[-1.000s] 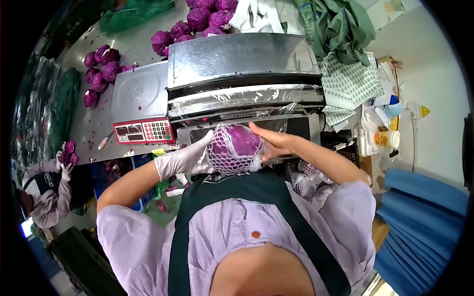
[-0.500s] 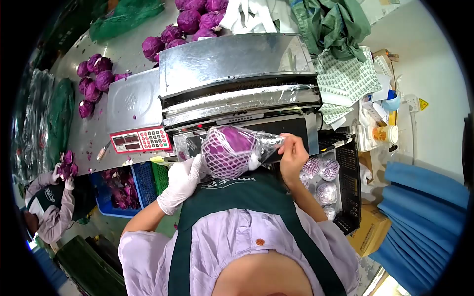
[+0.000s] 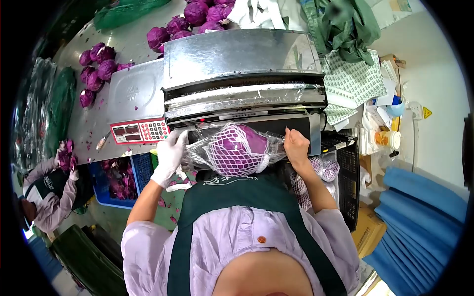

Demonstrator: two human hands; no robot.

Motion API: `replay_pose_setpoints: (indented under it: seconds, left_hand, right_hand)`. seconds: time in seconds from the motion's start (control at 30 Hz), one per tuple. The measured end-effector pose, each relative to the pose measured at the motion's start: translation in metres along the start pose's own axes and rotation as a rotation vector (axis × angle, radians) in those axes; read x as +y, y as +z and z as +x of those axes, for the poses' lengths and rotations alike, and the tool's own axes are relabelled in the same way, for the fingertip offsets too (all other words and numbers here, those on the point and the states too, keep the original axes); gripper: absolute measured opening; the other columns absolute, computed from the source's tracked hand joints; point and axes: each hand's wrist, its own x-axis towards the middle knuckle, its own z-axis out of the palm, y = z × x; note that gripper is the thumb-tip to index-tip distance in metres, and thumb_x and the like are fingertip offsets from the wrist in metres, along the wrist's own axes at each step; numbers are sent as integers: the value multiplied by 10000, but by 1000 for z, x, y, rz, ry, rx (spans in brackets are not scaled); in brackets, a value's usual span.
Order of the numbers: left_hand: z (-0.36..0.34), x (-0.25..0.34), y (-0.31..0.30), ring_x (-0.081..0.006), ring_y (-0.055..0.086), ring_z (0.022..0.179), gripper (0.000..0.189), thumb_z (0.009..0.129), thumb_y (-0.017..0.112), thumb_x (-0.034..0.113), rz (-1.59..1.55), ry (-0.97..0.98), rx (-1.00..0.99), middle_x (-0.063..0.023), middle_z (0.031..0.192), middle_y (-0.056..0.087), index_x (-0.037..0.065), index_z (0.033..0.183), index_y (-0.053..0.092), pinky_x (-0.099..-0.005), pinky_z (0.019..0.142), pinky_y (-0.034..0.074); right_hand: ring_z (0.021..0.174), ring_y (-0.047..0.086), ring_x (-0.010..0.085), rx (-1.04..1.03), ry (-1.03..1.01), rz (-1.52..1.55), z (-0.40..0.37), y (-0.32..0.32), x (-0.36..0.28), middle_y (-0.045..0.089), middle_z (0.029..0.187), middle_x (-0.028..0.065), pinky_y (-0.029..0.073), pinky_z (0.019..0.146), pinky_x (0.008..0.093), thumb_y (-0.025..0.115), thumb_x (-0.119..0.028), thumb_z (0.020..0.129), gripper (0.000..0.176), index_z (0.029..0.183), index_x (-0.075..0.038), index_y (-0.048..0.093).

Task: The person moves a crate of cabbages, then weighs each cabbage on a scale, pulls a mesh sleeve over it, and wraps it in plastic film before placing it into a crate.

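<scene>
left hand (image 3: 170,148): mine, white glove. Fingers closed on the left end of the cling film (image 3: 197,152), pinching it, not spread.
right hand (image 3: 296,145): bare, curled into a fist on the film's right end.
red cabbage (image 3: 237,148): in a white foam net inside the film. Hangs between my two hands, just in front of the wrapping machine (image 3: 237,54) and above my green apron (image 3: 232,197). Can't tell if it touches the machine's black plate.
film roll (image 3: 247,96): across the machine's front, behind the cabbage. Can't tell whether my sheet is cut free of it.
scale (image 3: 140,131): red keypad, against the machine's left side.
loose cabbages (image 3: 98,69): on the steel table, left of the machine and behind it.
black crate (image 3: 348,163): right of the machine and lower, with wrapped heads (image 3: 326,170) inside.
co-worker (image 3: 47,190): well left of the machine, own hands on a cabbage.
risk 1: the film is thin and pulled from both ends. An uneven pull would likely tear it or slide it off the net.
risk 2: glove on slick film may slip. The head would then drop toward the apron or floor.
vs 0.5 s ago: left hand was lower, cupped under the head by the apron. Now it is up at the film's left end. Right hand is in roughly the same spot. Head sits lower.
vs 1.0 s ago: both hands lay on the head itself.
</scene>
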Motion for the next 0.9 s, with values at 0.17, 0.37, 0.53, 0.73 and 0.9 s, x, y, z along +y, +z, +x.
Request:
replay_pose_setpoints:
  seconds: [0.17,0.37,0.53,0.73,0.9]
  left_hand:
    - [9,-15,68,-273,584,501,216,812,583,323,359,309,64,-102,550,565,123,748,530,-361,432,445]
    - [14,7,95,-278,595,653,221,770,564,332,169,416,-198,-93,732,600,125,814,498,-362,540,451]
    - [-3,46,75,-217,539,1041,372,884,471,293,-679,542,-437,-120,1103,572,49,1162,510,-278,926,375]
    - [-29,76,38,-159,565,989,317,904,474,203,-988,-270,-1325,-120,1066,596,-30,1109,542,-279,876,444]
    - [-27,43,97,-195,518,1059,375,907,452,281,-901,603,-1359,-113,1140,540,5,1153,516,-314,889,432]
  right_hand:
    - [518,552,264,-1,-198,-166,-7,24,5,509,581,94,456,450,330,576,10,707,154,622,-47,461]
    - [551,567,229,31,-253,-148,1,58,-17,516,613,78,451,450,322,563,-6,673,155,615,-67,432]
    - [424,445,234,233,-227,162,8,33,-60,403,520,78,353,382,332,594,98,694,276,570,-54,399]
    - [333,311,145,334,-463,347,46,-84,-123,374,436,20,236,336,253,666,119,675,426,498,-78,333]
    - [361,348,126,171,-850,494,76,-124,-161,386,455,10,250,346,247,688,31,682,366,529,-82,376]
